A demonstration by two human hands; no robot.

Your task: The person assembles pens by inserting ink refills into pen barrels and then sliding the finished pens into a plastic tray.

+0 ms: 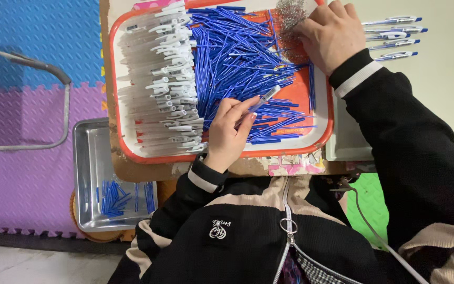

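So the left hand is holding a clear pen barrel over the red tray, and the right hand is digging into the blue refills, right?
Not quite. In the head view the right hand rests on the pile of small silvery springs, not the blue refills. The left hand does hold a clear pen barrel over the red tray.

Blue and purple foam floor mats (32, 47); green mat (369, 205); metal chair frame (38, 68); worn tabletop (148, 171).
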